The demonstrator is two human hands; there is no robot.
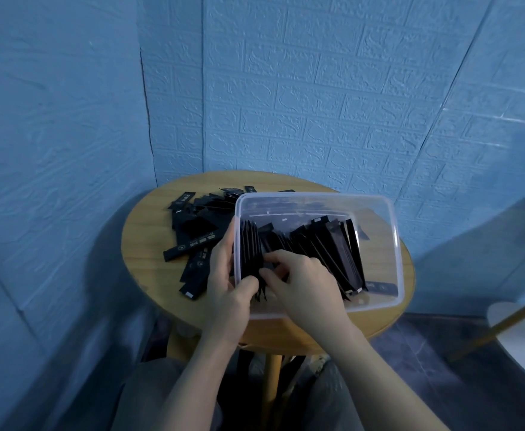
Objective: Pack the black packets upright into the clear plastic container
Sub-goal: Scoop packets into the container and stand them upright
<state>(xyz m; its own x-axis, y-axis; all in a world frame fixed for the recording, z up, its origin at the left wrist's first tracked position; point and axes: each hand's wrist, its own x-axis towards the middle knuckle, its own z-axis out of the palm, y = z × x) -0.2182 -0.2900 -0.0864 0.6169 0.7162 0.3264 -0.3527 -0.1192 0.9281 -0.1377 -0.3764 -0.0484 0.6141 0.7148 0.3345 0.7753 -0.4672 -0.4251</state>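
A clear plastic container (392, 244) rests on a small round wooden table (143, 244). Several black packets (332, 247) stand on edge inside it, leaning left. A loose pile of black packets (199, 231) lies on the table to the container's left. My left hand (228, 284) wraps the container's left wall, its thumb inside against the leftmost upright packets (250, 247). My right hand (301, 281) reaches into the container from the front, fingers pinching packets at the near left; the exact packets it holds are hidden by the fingers.
Blue brick-patterned walls close in behind and to the left of the table. A white chair seat with wooden legs (519, 331) stands at the lower right. My knees sit below the table's near edge.
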